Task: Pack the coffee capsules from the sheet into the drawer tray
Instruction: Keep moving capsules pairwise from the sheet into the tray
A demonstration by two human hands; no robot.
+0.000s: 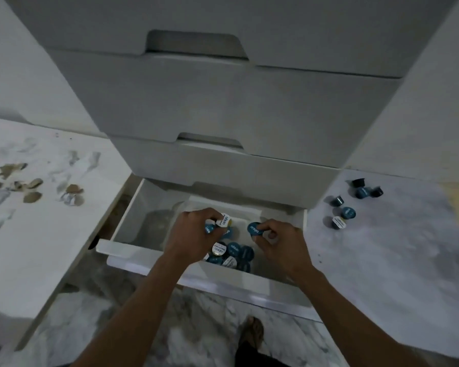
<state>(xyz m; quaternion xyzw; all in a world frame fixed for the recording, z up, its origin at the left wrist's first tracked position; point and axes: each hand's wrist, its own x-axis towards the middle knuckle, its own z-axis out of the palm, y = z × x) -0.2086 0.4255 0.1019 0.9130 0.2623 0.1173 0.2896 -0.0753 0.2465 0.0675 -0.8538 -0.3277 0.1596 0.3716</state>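
Both forearms reach down from the bottom of the view into the open bottom drawer (167,250), above a marbled floor where a sandalled foot (253,331) shows. Inside, a tray (245,207) holds a loose pile of capsules (232,254), blue and white foil lids facing every way. Her or his left hand (194,231) has its fingers closed around several capsules at once, a white-lidded capsule (224,220) sticking out at the top and a blue one (209,228) below it. On the other side, the right hand (272,241) pinches a single blue-lidded capsule (254,229) between thumb and fingers. More capsules (346,205) wait on the pale sheet (398,234) to the right, well apart from the drawer, some tipped on their sides. From where I stand, that crowded left-hand bunch looks the weak spot: one loosened finger and a capsule could drop outside the tray into the bare part of the drawer, or over the front edge onto the floor. Since the pile sits unsorted, anything dropped on it may roll. Those tipped capsules on the sheet could also roll away if brushed during the next reach.
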